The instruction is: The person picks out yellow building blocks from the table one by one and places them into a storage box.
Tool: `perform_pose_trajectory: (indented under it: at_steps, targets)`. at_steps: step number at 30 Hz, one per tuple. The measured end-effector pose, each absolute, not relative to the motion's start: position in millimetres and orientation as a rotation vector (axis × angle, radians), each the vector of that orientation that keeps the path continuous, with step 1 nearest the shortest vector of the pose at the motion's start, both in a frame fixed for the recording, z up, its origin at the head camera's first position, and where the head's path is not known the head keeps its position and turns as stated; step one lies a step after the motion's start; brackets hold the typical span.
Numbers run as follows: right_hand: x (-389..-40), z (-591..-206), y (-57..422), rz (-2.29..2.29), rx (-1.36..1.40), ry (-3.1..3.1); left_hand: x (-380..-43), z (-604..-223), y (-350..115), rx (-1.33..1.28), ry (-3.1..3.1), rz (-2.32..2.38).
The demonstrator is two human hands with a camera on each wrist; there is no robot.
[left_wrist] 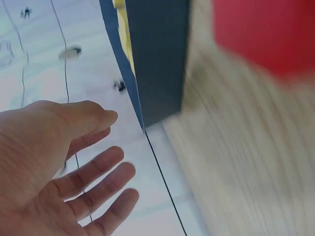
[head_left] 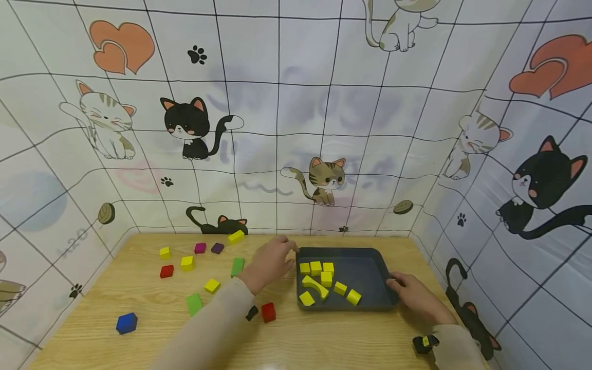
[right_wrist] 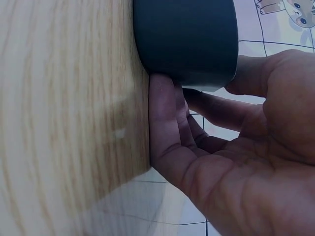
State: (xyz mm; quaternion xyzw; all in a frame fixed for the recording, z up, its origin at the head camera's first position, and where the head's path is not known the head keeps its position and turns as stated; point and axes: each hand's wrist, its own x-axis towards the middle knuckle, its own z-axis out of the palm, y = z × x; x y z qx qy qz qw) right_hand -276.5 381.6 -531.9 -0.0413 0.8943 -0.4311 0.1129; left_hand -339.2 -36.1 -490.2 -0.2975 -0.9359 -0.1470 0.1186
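A dark grey tray [head_left: 374, 267] holds several yellow blocks [head_left: 326, 279], among them a yellow arch [head_left: 315, 287]. At its right edge my right hand [head_left: 421, 298] grips the rim. In the right wrist view, that hand's fingers [right_wrist: 165, 115] lie low against the tray wall [right_wrist: 187, 44], by the table, with the thumb at the rim. My left hand [head_left: 272, 261] hovers by the tray's far left corner, holding nothing. The left wrist view has its loosely bent fingers [left_wrist: 101, 196] apart from the tray side [left_wrist: 157, 64].
Left of the tray, loose blocks lie scattered on the wooden table [head_left: 305, 344]: a red block [head_left: 268, 312], a blue block [head_left: 126, 323], a green block [head_left: 195, 304], a purple block [head_left: 217, 248] and several others. A cat-print cloth [head_left: 259, 113] hangs behind and at both sides.
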Motion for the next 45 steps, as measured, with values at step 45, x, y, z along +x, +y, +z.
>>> perform_pose_trajectory:
  at_steps: [45]
  targets:
    - [-271.5,-527.0,376.7,-1.253,-0.061,2.619,-379.6,-508.1,-147.5,-0.301,-3.01,-0.637]
